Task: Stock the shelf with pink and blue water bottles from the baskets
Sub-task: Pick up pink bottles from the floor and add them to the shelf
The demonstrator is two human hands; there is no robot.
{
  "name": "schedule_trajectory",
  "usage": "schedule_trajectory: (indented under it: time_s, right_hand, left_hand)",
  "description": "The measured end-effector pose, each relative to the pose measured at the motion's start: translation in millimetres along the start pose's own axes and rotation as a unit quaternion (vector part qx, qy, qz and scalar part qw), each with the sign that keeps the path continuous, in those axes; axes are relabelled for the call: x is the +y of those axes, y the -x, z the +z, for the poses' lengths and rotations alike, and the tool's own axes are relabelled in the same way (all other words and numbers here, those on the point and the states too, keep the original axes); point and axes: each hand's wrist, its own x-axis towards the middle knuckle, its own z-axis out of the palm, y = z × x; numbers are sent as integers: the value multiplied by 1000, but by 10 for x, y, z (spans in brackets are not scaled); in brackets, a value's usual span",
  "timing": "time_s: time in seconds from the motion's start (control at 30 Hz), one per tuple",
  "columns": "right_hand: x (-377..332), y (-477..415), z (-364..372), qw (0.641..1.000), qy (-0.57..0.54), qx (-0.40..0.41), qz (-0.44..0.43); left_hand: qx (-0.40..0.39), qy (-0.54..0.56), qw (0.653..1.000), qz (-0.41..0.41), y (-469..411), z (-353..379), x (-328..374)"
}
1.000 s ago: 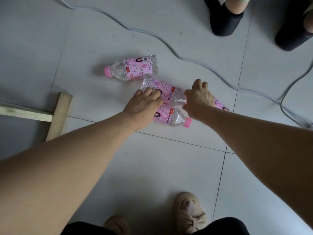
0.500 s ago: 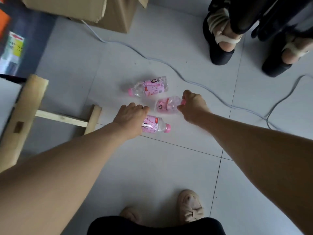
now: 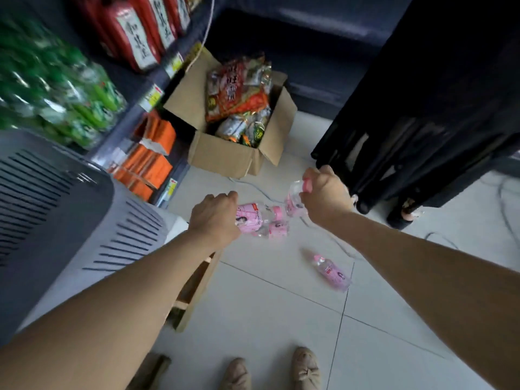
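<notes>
My left hand (image 3: 213, 218) grips a pink-labelled water bottle (image 3: 253, 218) lying sideways in the air, its pink cap pointing right. Beside it, my right hand (image 3: 323, 195) holds a second pink bottle (image 3: 294, 202) by the neck, cap up. A third pink bottle (image 3: 277, 230) shows just below, between the hands; which hand holds it I cannot tell. Another pink bottle (image 3: 332, 273) lies on the tiled floor to the lower right. A grey slotted basket (image 3: 56, 206) stands at the left. The shelf (image 3: 152, 80) rises at the upper left.
The shelf holds green bottles (image 3: 56, 88), red bottles (image 3: 135, 32) and orange packs (image 3: 152, 161). An open cardboard box (image 3: 225, 159) of snack bags sits on the floor ahead. A person in dark clothes (image 3: 422, 122) stands at right. A wooden frame (image 3: 197, 291) supports the basket. A cable (image 3: 346, 251) crosses the floor.
Both hands have risen from the floor with pink bottles in them. The view has swung up to the shelf and box. One bottle stays on the floor.
</notes>
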Motion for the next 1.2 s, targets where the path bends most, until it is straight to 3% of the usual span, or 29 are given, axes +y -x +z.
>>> schedule_trajectory:
  time_s: [0.2, 0.4, 0.63, 0.77, 0.87, 0.97, 1.2]
  right_hand:
    - [-1052, 396, -1645, 994, -40, 81, -67]
    - [-2083, 931, -2999, 971, -46, 150, -179]
    - [-3073, 1554, -4134, 932, -87, 166, -309]
    - [-3556, 1921, -4456, 900, -113, 169, -386]
    - [-3902, 2167, -4531, 870, -150, 146, -447]
    - [-4259, 2388, -4509, 841, -175, 118, -499]
    - [-5204, 2889, -4218, 781, -213, 42, -585]
  left_hand:
    - [54, 122, 980, -147, 707, -1710, -295]
    - [165, 346, 894, -232, 1558, -3121, -582]
    - [255, 655, 680, -209, 2546, -4200, -784]
    - [283, 748, 572, -182, 3107, -4577, -815]
    - [314, 765, 539, -162, 3486, -4736, -864]
    - [355, 753, 532, -157, 3849, -4787, -998]
    - [477, 659, 523, -253, 4821, -4609, -1590]
